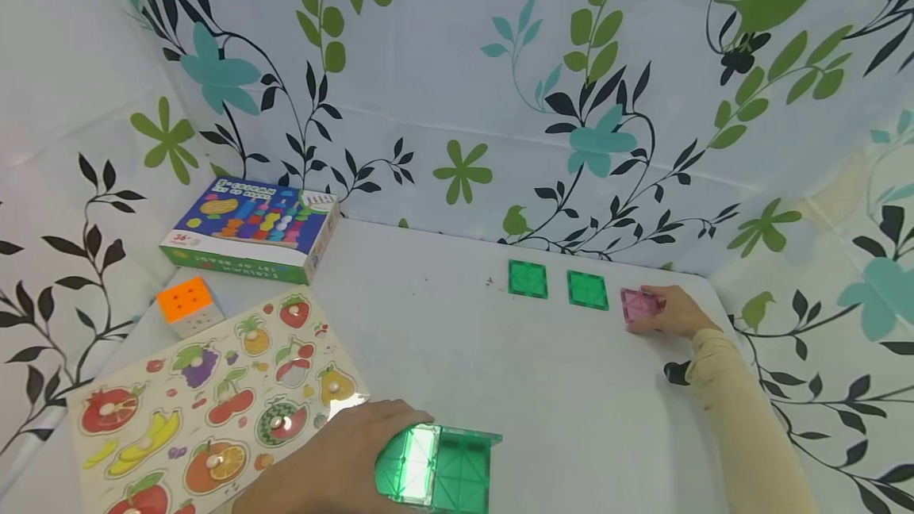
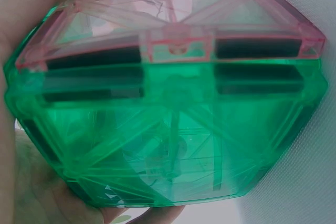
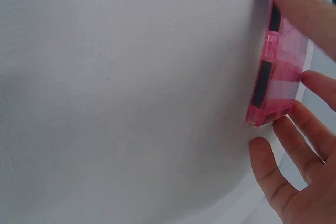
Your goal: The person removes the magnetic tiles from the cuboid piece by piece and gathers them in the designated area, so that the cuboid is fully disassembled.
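Near the front edge of the white table, my left hand grips a box-like build of green magnetic tiles. In the left wrist view a pink tile forms one side, joined edge to edge with a green tile. At the table's far right, my right hand holds a pink magnetic tile between thumb and fingers. The right wrist view has this pink tile at the table surface, thumb on one edge and fingers on another. Two green square tiles lie left of it.
On the left lies a wooden fruit puzzle board. Behind it stand an orange-topped cube and a boxed bead set. A small black object sits beside the right forearm. Patterned cloth hangs along the back.
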